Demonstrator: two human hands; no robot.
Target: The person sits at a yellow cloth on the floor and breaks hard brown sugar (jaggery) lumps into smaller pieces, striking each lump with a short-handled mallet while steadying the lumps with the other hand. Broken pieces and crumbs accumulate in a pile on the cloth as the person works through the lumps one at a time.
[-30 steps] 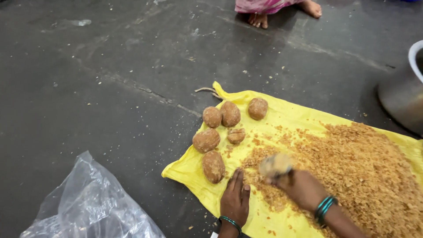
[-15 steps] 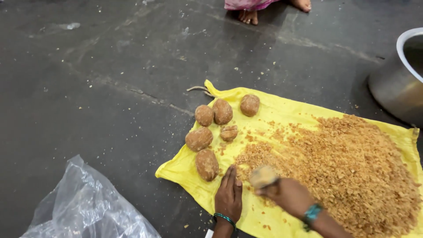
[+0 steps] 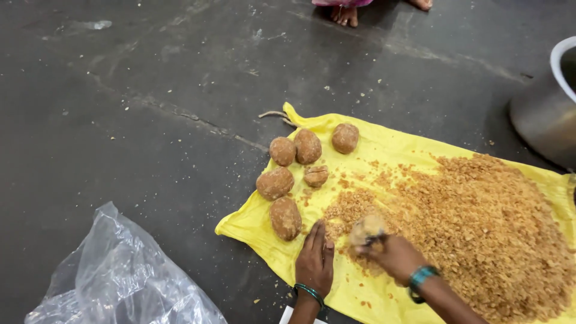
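Note:
A yellow cloth (image 3: 384, 147) lies spread on the dark floor. A broad heap of brown crumbs (image 3: 486, 222) covers its right part. Several round brown lumps (image 3: 307, 146) sit on its left part. My left hand (image 3: 315, 259) rests flat on the cloth, fingers apart, just right of the nearest lump (image 3: 285, 218). My right hand (image 3: 393, 257) is closed around a pale brown lump (image 3: 367, 228), held over the left edge of the crumb heap. Both wrists wear green bangles.
A crumpled clear plastic bag (image 3: 123, 279) lies on the floor at lower left. A large metal pot (image 3: 543, 111) stands at the right edge. Another person's bare feet (image 3: 345, 13) show at the top. Crumbs are scattered over the floor.
My right hand with its lump has dropped lower, closer to the crumb heap. My left hand stays pressed on the cloth. The view has shifted slightly.

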